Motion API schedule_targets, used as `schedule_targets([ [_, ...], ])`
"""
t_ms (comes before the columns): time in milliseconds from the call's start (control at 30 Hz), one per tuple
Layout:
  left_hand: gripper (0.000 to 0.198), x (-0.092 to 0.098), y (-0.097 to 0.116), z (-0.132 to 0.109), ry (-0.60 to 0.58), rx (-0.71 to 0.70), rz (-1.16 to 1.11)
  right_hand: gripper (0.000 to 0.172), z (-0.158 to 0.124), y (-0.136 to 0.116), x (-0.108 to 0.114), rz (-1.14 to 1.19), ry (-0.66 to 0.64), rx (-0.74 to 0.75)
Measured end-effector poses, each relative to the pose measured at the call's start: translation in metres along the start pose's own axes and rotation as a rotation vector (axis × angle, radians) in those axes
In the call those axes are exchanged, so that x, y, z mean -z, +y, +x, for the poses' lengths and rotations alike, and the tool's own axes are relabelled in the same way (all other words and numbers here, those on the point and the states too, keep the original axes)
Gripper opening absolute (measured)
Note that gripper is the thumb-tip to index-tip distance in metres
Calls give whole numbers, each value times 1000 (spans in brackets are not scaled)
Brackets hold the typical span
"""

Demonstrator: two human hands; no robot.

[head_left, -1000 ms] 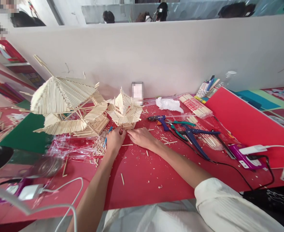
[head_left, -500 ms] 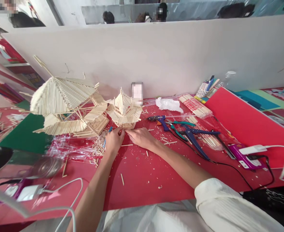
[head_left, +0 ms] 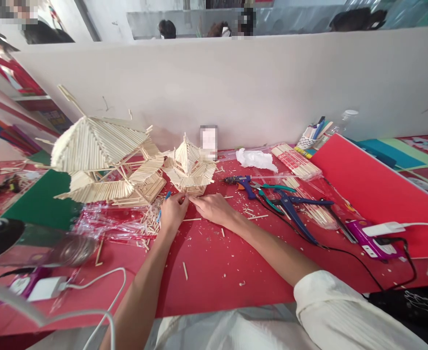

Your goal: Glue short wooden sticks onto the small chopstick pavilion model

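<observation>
My left hand (head_left: 173,212) rests on the red table (head_left: 214,272) with its fingers curled around a small blue-handled tool (head_left: 162,206). Its fingertips meet those of my right hand (head_left: 214,208), whose fingers pinch together at the base of a small wooden-stick pagoda model (head_left: 189,167). What the right fingers pinch is too small to make out. A much larger stick roof model (head_left: 100,158) stands just to the left of the small one.
Blue glue gun (head_left: 240,183), green-handled pliers (head_left: 272,192) and blue cutters (head_left: 296,209) lie to the right. Bundled sticks (head_left: 294,160), crumpled tissue (head_left: 254,158), a purple charger (head_left: 368,238) with cables, clear wrap (head_left: 108,226) and stick scraps litter the table. A white partition (head_left: 257,87) closes the back.
Both hands stay at the small model's base with hardly any movement. The view has shifted slightly.
</observation>
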State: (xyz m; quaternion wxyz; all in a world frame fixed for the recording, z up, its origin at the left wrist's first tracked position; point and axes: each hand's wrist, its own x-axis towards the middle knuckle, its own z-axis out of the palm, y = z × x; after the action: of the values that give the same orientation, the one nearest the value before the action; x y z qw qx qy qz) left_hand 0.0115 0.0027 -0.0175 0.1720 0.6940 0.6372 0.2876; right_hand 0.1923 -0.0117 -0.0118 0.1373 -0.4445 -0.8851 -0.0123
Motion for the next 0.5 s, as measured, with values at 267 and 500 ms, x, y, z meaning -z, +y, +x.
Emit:
schedule_targets([
  [267, 39, -1, 0, 0, 7, 15, -59, 55, 1, 1, -1, -50, -58, 1],
  [500, 39, 2, 4, 0, -10, 17, -44, 61, 1, 2, 1, -86, -92, 6],
])
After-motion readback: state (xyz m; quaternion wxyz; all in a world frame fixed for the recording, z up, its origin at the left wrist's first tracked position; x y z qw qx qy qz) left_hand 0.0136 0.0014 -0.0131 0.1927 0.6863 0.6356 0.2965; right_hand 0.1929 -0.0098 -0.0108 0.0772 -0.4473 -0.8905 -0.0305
